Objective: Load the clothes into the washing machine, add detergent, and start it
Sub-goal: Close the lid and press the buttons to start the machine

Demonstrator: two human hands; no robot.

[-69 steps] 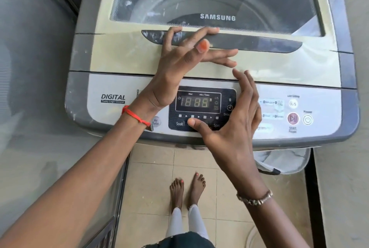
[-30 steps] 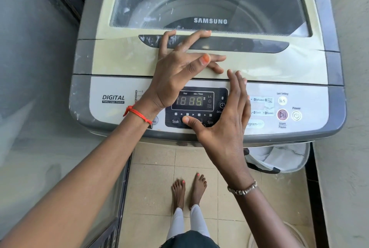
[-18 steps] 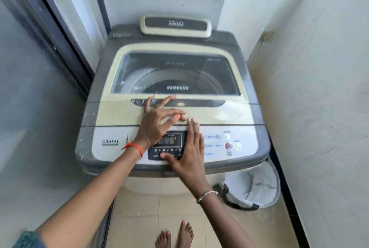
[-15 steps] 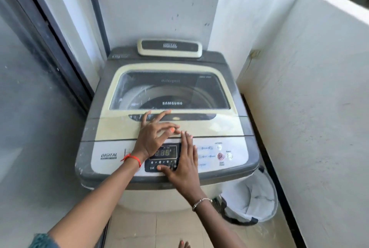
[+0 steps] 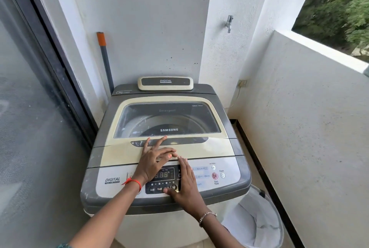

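Right, left hand lies open, fingers spread, on the front strip of the cream-framed glass lid, fingertips reaching its dark recessed grip. Right hand is flat, fingers straight, on the silver control panel along the front edge, thumb on the button row under the lit digit display. Neither holds anything. The grey-and-cream top-loading washing machine stands in the balcony corner, lid down; whether clothes are inside cannot be told. The round red start button near the panel's right end is untouched. Likely handling: buttons want one light fingertip press; the lid is stiff, hinged and breakable, lifted by the recess. A white laundry basket sits by the right front corner.
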